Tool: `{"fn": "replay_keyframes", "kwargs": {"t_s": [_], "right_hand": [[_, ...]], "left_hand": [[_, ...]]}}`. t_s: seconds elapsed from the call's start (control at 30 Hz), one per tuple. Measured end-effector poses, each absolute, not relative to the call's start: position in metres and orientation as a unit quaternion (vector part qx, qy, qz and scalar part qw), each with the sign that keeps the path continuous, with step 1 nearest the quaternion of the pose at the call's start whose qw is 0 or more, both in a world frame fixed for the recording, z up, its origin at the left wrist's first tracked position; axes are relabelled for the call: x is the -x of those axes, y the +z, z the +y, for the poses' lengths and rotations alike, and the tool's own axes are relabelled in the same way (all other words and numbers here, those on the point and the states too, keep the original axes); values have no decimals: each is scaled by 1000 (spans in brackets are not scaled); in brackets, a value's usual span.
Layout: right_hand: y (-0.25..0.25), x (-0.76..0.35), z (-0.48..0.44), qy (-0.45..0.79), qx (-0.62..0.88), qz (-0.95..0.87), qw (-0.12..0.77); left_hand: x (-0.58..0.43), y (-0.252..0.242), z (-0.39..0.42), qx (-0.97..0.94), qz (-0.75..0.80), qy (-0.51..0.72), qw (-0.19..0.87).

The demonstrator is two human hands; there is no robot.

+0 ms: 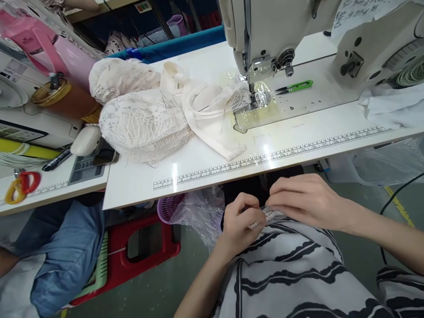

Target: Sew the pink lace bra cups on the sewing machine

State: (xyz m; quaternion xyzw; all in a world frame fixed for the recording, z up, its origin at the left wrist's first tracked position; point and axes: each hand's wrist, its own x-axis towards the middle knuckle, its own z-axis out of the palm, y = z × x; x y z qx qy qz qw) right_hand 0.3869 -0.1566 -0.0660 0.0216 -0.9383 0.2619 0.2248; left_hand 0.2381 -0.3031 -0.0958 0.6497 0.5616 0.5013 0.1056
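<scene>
Now, down in the lap, below the front edge of the tabletop (132,187), it's all about a narrow strip of white lace (272,215)! The left hand (245,218) has it firmly, fingers curled round, a bit of patterned edge peeping out at the knuckles. Over on the other side, the right hand (303,198) is narrow, fingers bunched at the strip, though I can't tell whether they pinch it or merely lie against it. Good technique here, I'd say, means a light touch: lace this fine looks ready to stretch or snag, so ease it flat between the fingertips, tension even, no twist along the edge, and keep it from bunching against the striped cloth (285,274) beneath. Up top, the white lace cups (142,126) sit left of the sewing machine (281,31), a sheer piece (239,98) reaching its presser foot, so any tug there would be risky. And the green snips (294,87) lie just beside the needle area, handy for stray threads, blades best kept well away from that mesh
</scene>
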Motion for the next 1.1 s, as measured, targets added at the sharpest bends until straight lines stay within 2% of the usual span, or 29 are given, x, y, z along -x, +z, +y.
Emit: {"fn": "replay_keyframes", "kwargs": {"t_s": [0.27, 0.4, 0.5, 0.6, 0.73, 0.8, 1.1], "right_hand": [[-64, -384, -156, 159, -124, -959, 199], [-58, -382, -151, 140, -166, -965, 146], [-59, -380, -150, 149, -178, -960, 155], [-65, -379, -152, 215, -137, -952, 170], [-73, -377, -159, 469, 42, -875, 112], [-76, -378, -162, 559, 113, -818, 71], [-76, -384, -164, 627, 201, -750, 58]], "left_hand": [[-237, -98, -300, -619, 551, 528, 183], [-237, -98, -299, -603, 551, 527, 236], [-236, -97, -299, -589, 542, 539, 264], [-236, -95, -299, -593, 537, 543, 253], [-235, -92, -299, -626, 537, 523, 214], [-236, -92, -299, -640, 535, 515, 198], [-236, -91, -300, -633, 543, 517, 193]]}}
